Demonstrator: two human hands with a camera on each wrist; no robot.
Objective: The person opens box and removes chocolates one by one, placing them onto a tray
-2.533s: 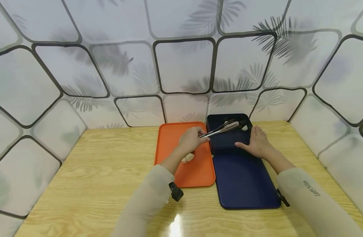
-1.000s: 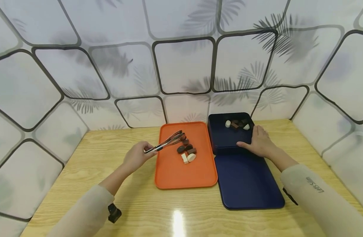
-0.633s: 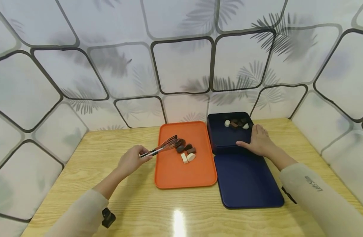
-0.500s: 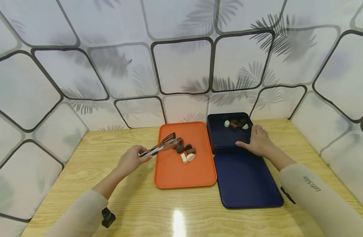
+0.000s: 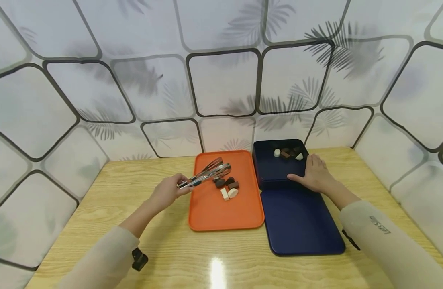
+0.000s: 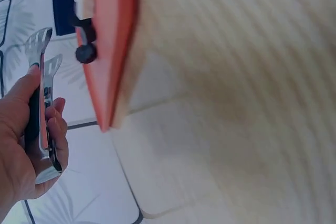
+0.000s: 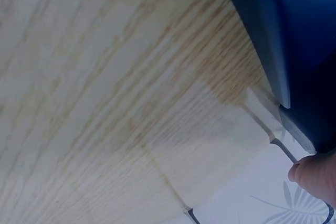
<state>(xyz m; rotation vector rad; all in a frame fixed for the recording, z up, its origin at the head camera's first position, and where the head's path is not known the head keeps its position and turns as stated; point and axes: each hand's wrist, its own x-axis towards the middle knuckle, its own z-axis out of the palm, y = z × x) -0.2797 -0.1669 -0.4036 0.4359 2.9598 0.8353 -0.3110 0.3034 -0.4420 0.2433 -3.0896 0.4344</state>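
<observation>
My left hand point(image 5: 169, 190) grips metal tongs point(image 5: 208, 172) with slotted heads and dark handles, reaching over the orange tray point(image 5: 226, 216). The heads stand apart in the left wrist view, close over a cluster of chocolate-like pieces, and partly cover them in the head view. Beside them lie dark brown pieces point(image 5: 219, 183) and two cream pieces point(image 5: 233, 193). At the right, my right hand point(image 5: 317, 175) rests on the right side of the navy box point(image 5: 275, 172), fingers extended and thumb spread along its front. Brown pieces point(image 5: 285, 154) and white pieces point(image 5: 299, 156) sit in the box's far part.
A flat navy lid or tray point(image 5: 302, 224) lies directly in front of the box, along the orange tray's right edge. All stand on a wood-grain table point(image 5: 116, 200). A patterned pale wall point(image 5: 225, 84) rises behind and at both sides.
The tongs have moved left from over the navy box to the pieces on the orange tray, dipped, then risen slightly with their heads apart. My right hand has stayed on the box.
</observation>
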